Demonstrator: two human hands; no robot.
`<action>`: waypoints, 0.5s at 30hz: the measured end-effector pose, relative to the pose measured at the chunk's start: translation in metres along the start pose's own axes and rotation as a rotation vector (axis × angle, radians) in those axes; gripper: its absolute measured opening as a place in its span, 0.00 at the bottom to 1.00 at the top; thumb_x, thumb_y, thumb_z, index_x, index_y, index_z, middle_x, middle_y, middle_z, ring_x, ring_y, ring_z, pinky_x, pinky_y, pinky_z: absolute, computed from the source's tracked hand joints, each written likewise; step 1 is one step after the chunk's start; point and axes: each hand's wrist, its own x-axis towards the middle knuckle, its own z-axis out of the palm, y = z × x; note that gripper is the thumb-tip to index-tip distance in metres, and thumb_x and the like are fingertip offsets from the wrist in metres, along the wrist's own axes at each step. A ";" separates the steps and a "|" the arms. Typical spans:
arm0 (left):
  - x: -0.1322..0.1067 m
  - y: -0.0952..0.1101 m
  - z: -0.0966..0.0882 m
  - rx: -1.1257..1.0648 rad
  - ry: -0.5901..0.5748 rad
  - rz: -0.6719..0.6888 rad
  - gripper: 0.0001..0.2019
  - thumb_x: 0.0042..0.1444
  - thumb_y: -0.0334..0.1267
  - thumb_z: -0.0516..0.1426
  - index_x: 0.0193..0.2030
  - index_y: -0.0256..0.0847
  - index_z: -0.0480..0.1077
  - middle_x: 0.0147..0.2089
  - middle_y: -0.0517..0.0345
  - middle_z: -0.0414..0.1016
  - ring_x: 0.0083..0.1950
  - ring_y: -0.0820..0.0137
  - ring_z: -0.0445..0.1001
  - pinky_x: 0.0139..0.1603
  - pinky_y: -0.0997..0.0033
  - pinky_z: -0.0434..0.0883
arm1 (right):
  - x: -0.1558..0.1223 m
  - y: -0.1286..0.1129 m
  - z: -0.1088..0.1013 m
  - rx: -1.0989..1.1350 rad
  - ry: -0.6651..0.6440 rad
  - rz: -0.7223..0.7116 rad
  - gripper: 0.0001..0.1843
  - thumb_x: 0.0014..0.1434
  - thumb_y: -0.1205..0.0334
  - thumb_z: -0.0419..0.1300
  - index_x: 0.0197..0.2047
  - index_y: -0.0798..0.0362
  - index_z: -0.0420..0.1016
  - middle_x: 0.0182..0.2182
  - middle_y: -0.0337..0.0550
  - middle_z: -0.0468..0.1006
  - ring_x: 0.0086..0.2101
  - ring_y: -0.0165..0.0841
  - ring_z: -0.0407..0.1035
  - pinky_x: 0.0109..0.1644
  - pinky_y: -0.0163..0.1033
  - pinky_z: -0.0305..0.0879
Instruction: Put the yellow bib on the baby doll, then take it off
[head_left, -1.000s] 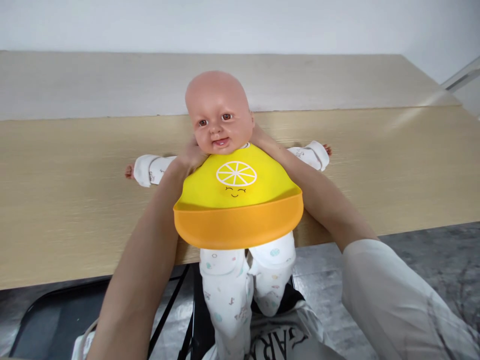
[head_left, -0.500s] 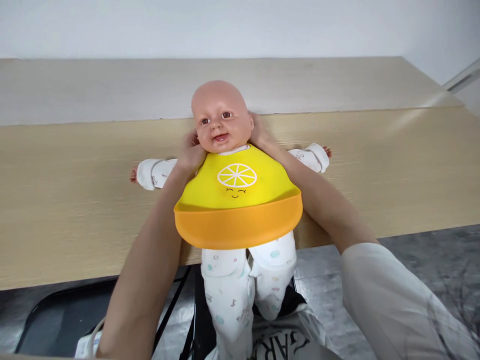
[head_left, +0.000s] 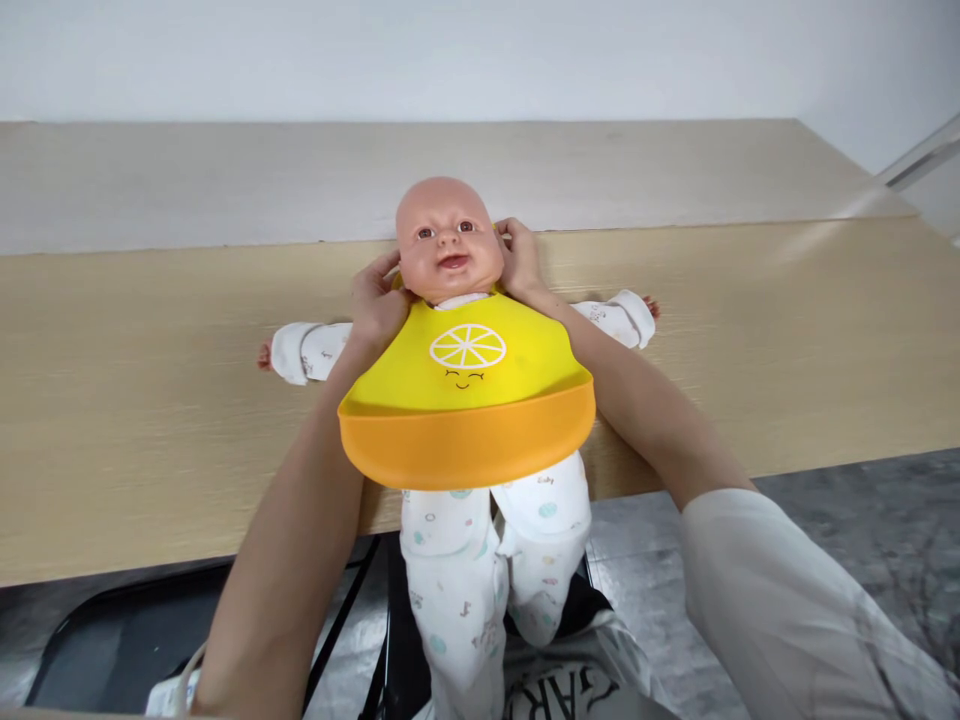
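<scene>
A bald baby doll [head_left: 450, 235] in white patterned clothes lies on its back, arms stretched out sideways. Over its chest is a yellow silicone bib [head_left: 469, 345] with a lemon-slice print and an orange catch pocket at the bottom. My left hand [head_left: 380, 300] is closed at the bib's neck strap, on the left side of the doll's neck; a bit of yellow shows by the fingers. On the other side, beside the doll's ear, my right hand [head_left: 523, 262] has its fingers curled, with yellow strap just visible there. Both fingertips are partly hidden behind the head.
The doll's torso rests on a light wood table [head_left: 150, 420], its legs hanging over the front edge towards my lap. A raised pale panel [head_left: 637, 170] runs along the back, against a white wall. A black chair [head_left: 127, 640] stands below at the left.
The doll's head has shifted slightly right and down. The bib has slid a little left and up, and my fingers show more clearly at both sides of the neck.
</scene>
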 end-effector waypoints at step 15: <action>0.002 0.006 0.003 0.069 0.077 -0.100 0.10 0.42 0.27 0.62 0.34 0.39 0.72 0.35 0.58 0.79 0.48 0.62 0.78 0.42 0.70 0.77 | -0.003 0.003 -0.004 -0.093 0.027 0.015 0.18 0.65 0.54 0.52 0.28 0.54 0.54 0.25 0.38 0.61 0.34 0.25 0.62 0.43 0.31 0.61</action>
